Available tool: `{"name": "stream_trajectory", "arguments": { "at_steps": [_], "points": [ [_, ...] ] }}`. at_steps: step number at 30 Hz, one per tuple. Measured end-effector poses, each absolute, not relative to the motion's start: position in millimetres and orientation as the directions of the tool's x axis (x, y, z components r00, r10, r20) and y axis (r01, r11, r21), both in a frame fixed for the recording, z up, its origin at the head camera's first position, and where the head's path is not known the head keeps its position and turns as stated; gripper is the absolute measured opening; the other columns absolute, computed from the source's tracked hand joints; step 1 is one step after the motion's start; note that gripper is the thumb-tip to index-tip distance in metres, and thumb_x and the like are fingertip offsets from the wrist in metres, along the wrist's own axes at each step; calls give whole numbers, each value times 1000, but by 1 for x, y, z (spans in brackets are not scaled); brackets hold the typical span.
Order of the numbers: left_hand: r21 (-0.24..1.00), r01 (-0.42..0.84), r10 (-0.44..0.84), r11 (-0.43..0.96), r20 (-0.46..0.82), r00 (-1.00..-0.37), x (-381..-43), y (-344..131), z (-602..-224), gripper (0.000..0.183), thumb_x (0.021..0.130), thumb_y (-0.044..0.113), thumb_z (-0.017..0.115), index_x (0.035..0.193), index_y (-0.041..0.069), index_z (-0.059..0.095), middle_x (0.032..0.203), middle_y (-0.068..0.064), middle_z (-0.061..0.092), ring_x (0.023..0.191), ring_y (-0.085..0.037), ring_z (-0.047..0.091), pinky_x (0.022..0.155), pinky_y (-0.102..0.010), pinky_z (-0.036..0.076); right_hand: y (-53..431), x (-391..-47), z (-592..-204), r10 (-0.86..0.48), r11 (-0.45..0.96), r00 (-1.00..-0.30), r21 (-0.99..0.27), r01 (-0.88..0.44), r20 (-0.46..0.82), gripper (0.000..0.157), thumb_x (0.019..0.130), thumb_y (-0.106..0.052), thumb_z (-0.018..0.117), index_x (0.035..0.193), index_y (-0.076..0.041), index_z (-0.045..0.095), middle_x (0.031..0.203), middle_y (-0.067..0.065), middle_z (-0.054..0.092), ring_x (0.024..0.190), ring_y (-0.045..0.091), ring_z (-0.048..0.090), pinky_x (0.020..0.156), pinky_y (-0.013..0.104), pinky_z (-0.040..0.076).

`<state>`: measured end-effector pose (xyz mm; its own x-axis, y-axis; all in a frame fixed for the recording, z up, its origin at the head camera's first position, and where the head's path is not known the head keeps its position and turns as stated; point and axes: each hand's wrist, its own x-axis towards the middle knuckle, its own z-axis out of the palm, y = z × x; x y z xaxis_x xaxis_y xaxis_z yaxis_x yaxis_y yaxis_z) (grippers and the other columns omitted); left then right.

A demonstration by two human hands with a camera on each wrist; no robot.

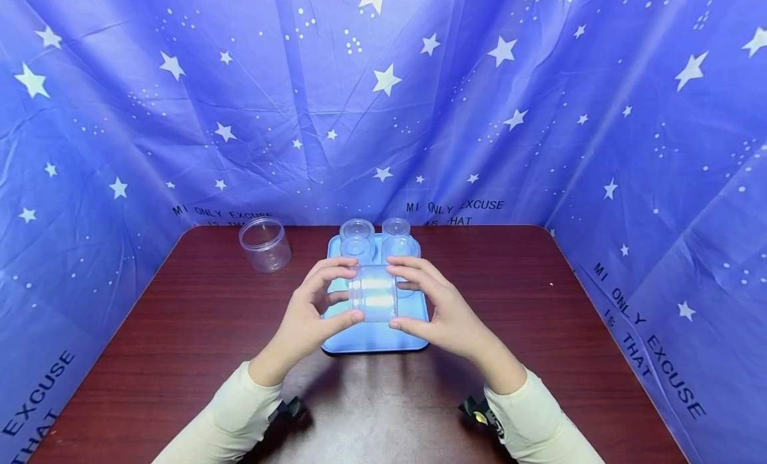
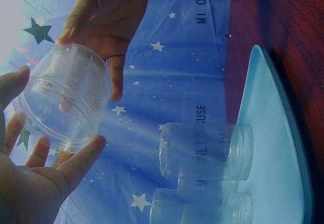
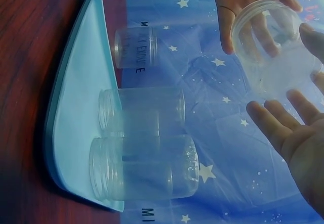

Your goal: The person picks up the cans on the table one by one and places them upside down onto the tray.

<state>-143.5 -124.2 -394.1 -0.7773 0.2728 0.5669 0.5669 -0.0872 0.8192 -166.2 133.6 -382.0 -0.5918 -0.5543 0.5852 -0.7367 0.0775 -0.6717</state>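
Observation:
A clear plastic jar (image 1: pixel 376 293) is held on its side over a light blue tray (image 1: pixel 376 341). My left hand (image 1: pixel 317 304) grips its threaded mouth end, thumb nearest me and fingers at the far side. On the base end, my right hand (image 1: pixel 446 307) holds it the same way. The open mouth (image 2: pixel 53 115) faces my left palm in the left wrist view. Behind the held jar, several similar jars (image 3: pixel 144 168) stand mouth down in two columns on the back part of the tray.
Another clear jar (image 1: pixel 265 247) stands mouth up on the dark red wooden table (image 1: pixel 198 331), left of the tray near the back edge. Blue curtains (image 1: pixel 335 104) with white stars hang close around the table's back and sides.

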Motion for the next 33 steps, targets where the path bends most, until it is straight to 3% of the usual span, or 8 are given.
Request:
{"name": "stream_trajectory", "arguments": {
  "at_steps": [16,26,33],
  "points": [
    [820,562,282,-110,568,-773,-144,-124,-395,53,80,-12,80,127,1,59,145,-16,49,136,-31,49,96,-42,58,131,-165,-385,-548,27,-601,-705,-708,582,75,77,2,87,144,-6,53,154,13,44,139,25,47,104,47,52],
    [797,590,287,-131,600,-746,-144,-124,-394,54,79,-14,79,127,0,59,146,-18,48,134,-31,49,95,-40,57,129,-170,-391,-506,-9,-532,-621,-784,678,76,73,4,89,141,-5,56,148,18,50,134,27,51,101,38,55],
    [801,587,301,-121,593,-747,-143,-125,-393,55,79,-15,79,129,0,59,148,-17,48,136,-31,48,96,-39,57,128,-169,-389,-505,-13,-519,-607,-795,690,77,71,3,90,140,-3,57,147,21,50,134,27,51,100,39,55]
  ]
}}
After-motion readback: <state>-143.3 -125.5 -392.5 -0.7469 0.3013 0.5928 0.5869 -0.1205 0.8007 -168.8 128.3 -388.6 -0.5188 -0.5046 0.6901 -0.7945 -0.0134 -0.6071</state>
